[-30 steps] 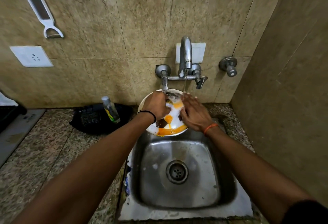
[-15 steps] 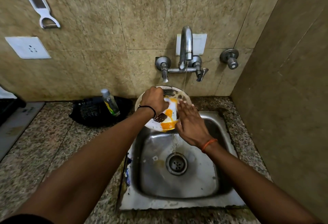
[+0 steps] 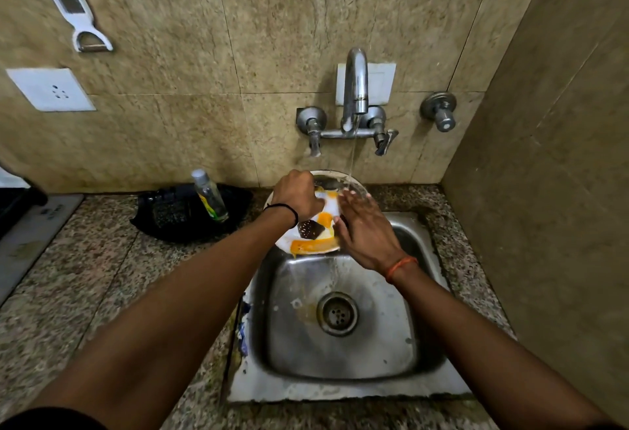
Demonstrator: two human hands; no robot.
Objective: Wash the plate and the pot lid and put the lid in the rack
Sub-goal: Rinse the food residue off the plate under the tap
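Note:
A white plate (image 3: 316, 242) with orange and brown patches is held tilted over the back of the steel sink (image 3: 340, 375), under a thin stream from the tap (image 3: 354, 89). My left hand (image 3: 296, 196) grips the plate's upper left rim. My right hand (image 3: 366, 230) lies flat with fingers spread against the plate's right side, in the water. A curved, shiny rim shows behind the plate's top; I cannot tell if it is the pot lid. No rack can be made out for certain.
A small clear bottle (image 3: 209, 194) leans on a black tray-like thing (image 3: 177, 215) on the speckled stone counter (image 3: 85, 276) to the left. A white peeler (image 3: 73, 11) and a socket plate (image 3: 51, 89) are on the tiled wall. A wall closes in on the right.
My right hand has slid from the plate's middle to its right edge. The orange smear on the plate has thinned. The view has tilted down a little, showing more of the sink.

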